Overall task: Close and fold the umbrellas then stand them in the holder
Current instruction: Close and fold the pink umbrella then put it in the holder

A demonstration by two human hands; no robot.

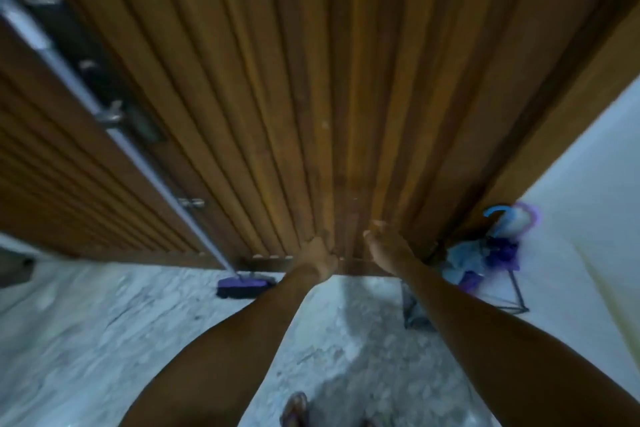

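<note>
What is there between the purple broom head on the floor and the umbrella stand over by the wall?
In the head view, both forearms cross that stretch, the left hand and right hand reaching toward the wooden door; beneath them, pale floor.

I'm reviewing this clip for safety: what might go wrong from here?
The umbrellas sit loosely bunched in the thin wire holder beside the wooden door, and could tip if knocked. The left hand and right hand reach out empty at the door. The broom could trip a foot.
</note>
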